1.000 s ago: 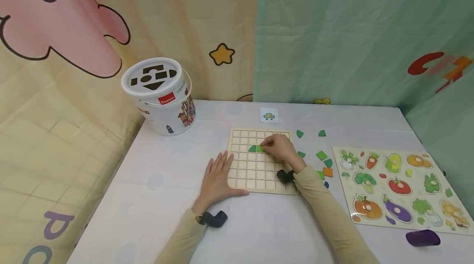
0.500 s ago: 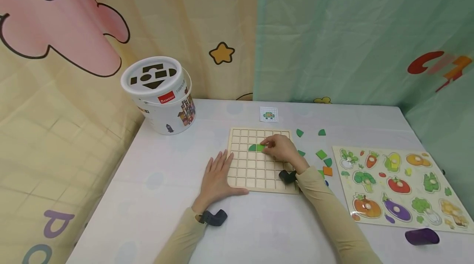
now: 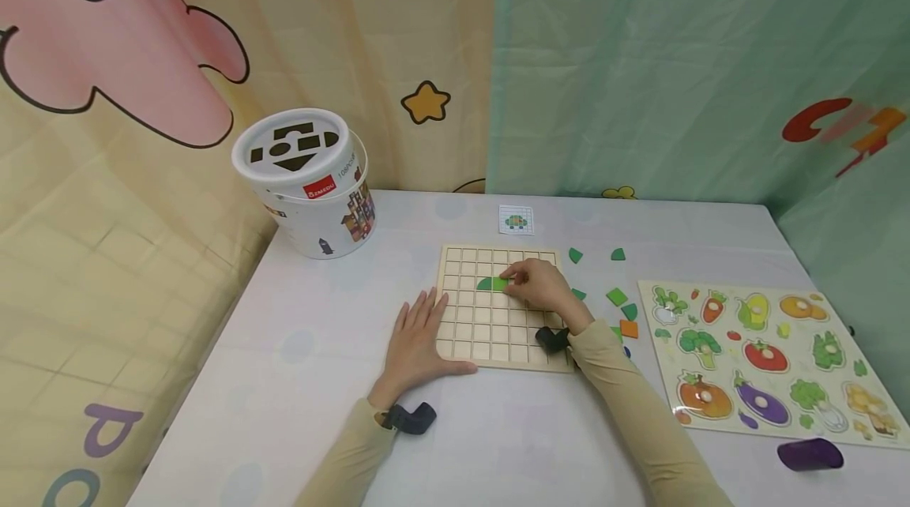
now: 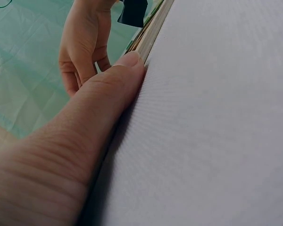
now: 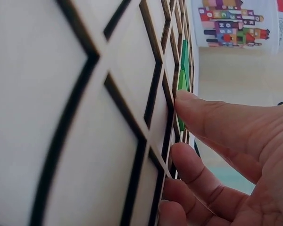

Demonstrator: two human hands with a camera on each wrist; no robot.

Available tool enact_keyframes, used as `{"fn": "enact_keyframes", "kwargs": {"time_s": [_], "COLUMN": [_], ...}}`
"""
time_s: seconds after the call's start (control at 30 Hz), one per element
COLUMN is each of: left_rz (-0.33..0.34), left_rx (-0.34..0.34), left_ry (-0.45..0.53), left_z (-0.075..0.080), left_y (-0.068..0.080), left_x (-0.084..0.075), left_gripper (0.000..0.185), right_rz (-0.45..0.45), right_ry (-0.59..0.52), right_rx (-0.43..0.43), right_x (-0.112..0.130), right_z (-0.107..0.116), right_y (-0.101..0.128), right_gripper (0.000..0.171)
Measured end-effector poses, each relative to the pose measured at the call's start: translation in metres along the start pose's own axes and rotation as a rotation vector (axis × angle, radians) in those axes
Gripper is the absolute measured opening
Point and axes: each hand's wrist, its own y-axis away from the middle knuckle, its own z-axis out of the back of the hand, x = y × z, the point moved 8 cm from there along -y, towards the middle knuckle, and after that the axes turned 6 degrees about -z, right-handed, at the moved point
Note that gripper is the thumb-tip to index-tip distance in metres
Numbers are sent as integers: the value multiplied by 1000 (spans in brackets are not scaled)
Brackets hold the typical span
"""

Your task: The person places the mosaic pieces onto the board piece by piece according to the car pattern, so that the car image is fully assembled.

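From the head view, the right hand (image 3: 542, 286) has its fingertips gathered on a light green square tile (image 3: 501, 283) seated in the wooden grid board (image 3: 490, 337), its grip pinched at the tile's edge; a darker green quarter-round tile (image 3: 485, 283) lies touching the square's far side from the fingers. The left hand (image 3: 419, 337) rests flat, fingers straight and apart, on the board's near left corner, on the white worktop (image 3: 298, 381). Loose green tiles (image 3: 617, 298) lie behind the right wrist, a vegetable puzzle (image 3: 761, 357) further out. The left wrist view shows only the thumb (image 4: 108, 94) pressed along the board's edge. The right wrist view alone shows the fingertips (image 5: 188, 101) at the tile's rim. A sideways nudge might tip the tile across a rib, or shove its neighbour out of its cell.
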Motion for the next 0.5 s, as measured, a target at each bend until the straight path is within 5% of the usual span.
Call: {"fn": "enact_keyframes", "kwargs": {"time_s": [0.37,0.5], "left_rz": [-1,3], "left_rx": [-12,-3], "left_ry": [-5,3], "left_z": [-2,0], "left_y": [0,0], "left_x": [1,1], "left_gripper": [126,126], "right_rz": [178,181], "right_ry": [-56,-80], "right_rx": [90,42], "right_x": [-6,-17], "right_z": [8,24], "right_y": [15,30], "right_gripper": [38,32]}}
